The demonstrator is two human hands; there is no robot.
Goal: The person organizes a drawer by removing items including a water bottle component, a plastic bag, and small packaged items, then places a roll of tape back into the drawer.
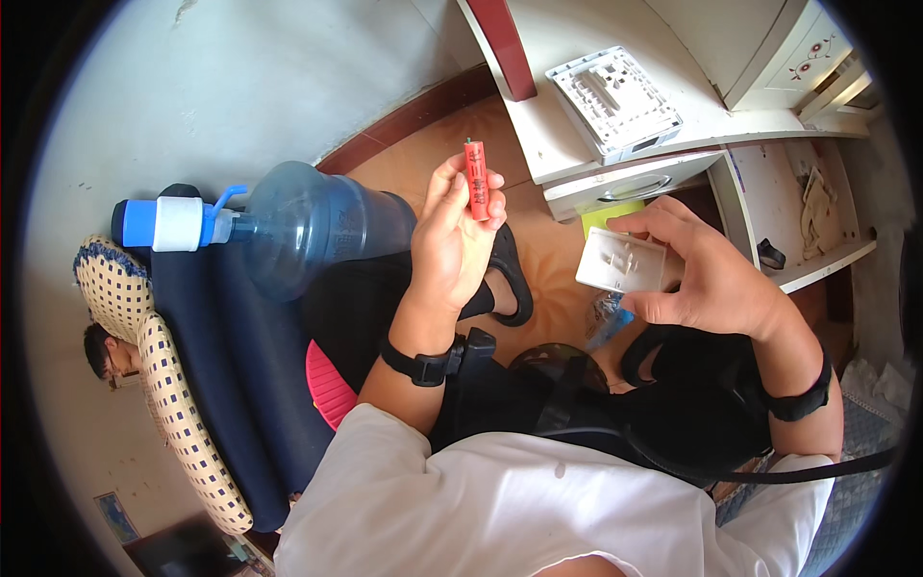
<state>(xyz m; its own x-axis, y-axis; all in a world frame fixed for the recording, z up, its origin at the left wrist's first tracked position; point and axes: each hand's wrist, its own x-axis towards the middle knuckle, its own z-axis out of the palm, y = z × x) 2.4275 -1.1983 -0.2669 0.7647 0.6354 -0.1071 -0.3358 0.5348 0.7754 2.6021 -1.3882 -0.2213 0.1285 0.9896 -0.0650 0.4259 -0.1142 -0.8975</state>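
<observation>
My left hand [454, 238] holds a red firecracker [477, 189] upright between thumb and fingers. Black writing runs along its tube, and a short green fuse sticks out of the top. Off to the right, my right hand [703, 267] grips a small white plastic cover [613, 261] by its edges, thumb below and fingers above. Its hollow side faces me and shows several small posts. Behind the cover lies something flat and yellow-green [602, 215], partly hidden.
A white plastic case [620, 108] lies on the white desk [537, 137]. Beneath stands an open drawer [779, 180]. To the left, a large blue water bottle [332, 223] with a pump rests on a navy sofa [223, 346]. A clear plastic bag [606, 317] is on the floor. A person [115, 353] shows far left.
</observation>
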